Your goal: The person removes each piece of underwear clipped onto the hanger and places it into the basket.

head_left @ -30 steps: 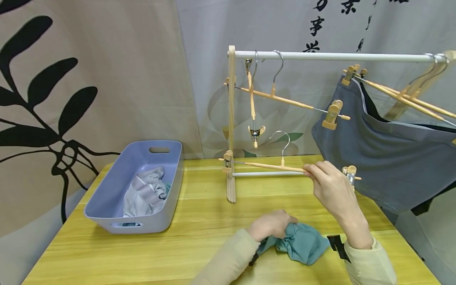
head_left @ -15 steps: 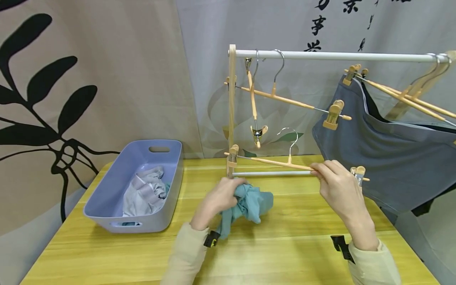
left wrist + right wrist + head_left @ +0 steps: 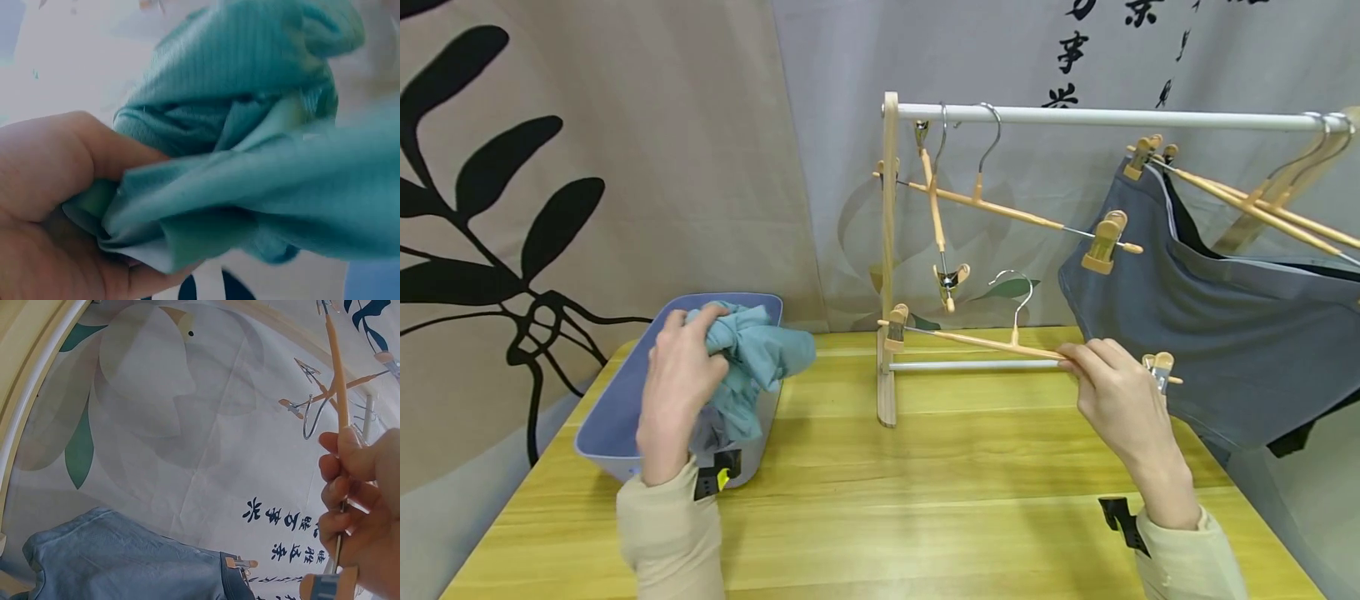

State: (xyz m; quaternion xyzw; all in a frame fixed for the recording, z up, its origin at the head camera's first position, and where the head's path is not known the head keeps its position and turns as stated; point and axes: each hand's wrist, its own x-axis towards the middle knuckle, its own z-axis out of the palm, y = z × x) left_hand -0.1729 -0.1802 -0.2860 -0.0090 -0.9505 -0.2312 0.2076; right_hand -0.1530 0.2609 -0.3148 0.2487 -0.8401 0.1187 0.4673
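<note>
My left hand (image 3: 681, 375) grips a crumpled teal cloth garment (image 3: 752, 350) above the blue-lilac plastic basket (image 3: 613, 417). In the left wrist view, thumb and fingers pinch a fold of the teal fabric (image 3: 237, 81), and its loose parts hang away from the hand. My right hand (image 3: 1116, 400) holds a wooden clip hanger (image 3: 977, 340) by its bar near the right clip. The hanger's metal hook points up, and both its clips carry nothing. Seen from the right wrist, the fingers (image 3: 337, 487) curl round the hanger bar. Grey cloth in the basket is mostly hidden behind the left arm.
A small clothes rack (image 3: 887, 250) with a white rail (image 3: 1075, 118) stands at the back right of the wooden table (image 3: 925, 517). Bare clip hangers (image 3: 1007, 212) hang at its left end. Grey-blue shorts (image 3: 1210, 325) hang clipped at its right.
My left hand has carried the teal garment from the table's front middle leftward, past the rack's foot, to over the basket. My right hand, still holding the hanger, has shifted slightly right.
</note>
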